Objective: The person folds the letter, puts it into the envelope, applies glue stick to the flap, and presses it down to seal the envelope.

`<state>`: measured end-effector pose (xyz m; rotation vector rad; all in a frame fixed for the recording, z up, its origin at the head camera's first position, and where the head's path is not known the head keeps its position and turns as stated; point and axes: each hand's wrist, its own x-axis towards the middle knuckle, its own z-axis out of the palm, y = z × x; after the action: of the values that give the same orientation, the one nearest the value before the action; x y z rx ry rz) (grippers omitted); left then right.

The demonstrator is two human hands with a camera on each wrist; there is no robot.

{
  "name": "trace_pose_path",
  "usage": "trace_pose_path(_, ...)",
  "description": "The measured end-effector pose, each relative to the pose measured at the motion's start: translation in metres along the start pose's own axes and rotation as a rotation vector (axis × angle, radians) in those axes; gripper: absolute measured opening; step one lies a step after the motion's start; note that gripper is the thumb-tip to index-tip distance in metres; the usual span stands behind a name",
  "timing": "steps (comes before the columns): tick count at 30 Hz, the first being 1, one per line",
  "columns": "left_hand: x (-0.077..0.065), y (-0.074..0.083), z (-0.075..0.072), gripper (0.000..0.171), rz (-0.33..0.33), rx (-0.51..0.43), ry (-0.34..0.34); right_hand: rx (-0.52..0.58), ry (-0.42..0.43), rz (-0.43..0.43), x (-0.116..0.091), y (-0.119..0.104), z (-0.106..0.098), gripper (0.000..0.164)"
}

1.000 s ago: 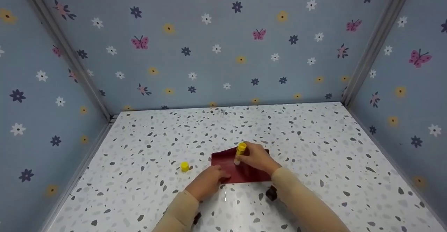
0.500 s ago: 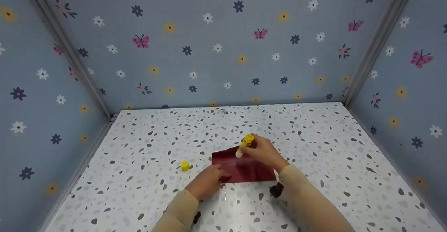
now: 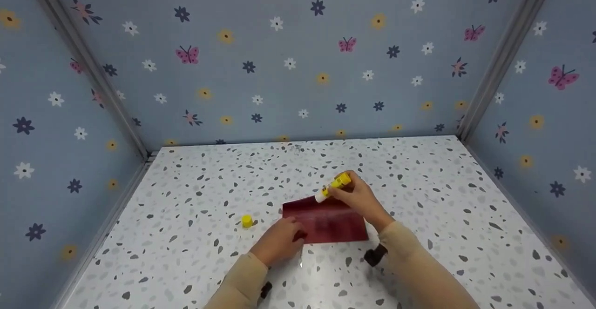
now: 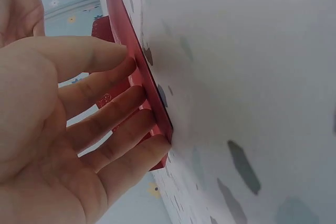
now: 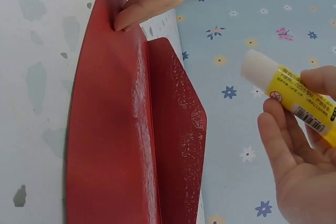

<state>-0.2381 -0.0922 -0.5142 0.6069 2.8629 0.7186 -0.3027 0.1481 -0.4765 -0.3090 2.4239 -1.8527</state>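
Observation:
A red paper envelope (image 3: 333,225) lies on the speckled table, its flap (image 5: 181,140) standing up at the far side. Whitish glue smears show on the flap and along the fold in the right wrist view. My left hand (image 3: 280,240) rests its fingertips on the envelope's left end, fingers nearly straight in the left wrist view. Above the envelope's far edge, my right hand (image 3: 362,199) pinches a yellow glue stick (image 5: 304,98) between thumb and fingers. Its white uncapped end points down and left in the head view, apart from the paper in the right wrist view.
A yellow cap (image 3: 247,221) stands on the table (image 3: 195,234) left of the envelope. Blue flowered panels (image 3: 298,57) enclose the table at the back and both sides. A dark wrist-camera piece (image 3: 375,255) hangs under the right forearm.
My right hand has lifted the glue stick off the envelope, moved it back and to the right, and tilted it over. The left hand has barely shifted at the envelope's left end.

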Motion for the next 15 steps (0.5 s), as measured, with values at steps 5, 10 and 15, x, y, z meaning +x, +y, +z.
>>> trace_pose_path(5,0.003,-0.007,-0.003,0.016,-0.015,-0.065,0.033,0.135,-0.006,0.034,-0.003,-0.004,-0.001,0.043)
trace_pose_path(10,0.006,-0.014,-0.005,0.014,-0.003,-0.138,0.04,0.296,-0.045,0.074,-0.005,-0.004,-0.002,0.045)
trace_pose_path(15,0.008,-0.013,-0.007,0.02,-0.02,-0.294,0.088,0.387,-0.054,0.123,-0.007,-0.004,0.0,0.045)
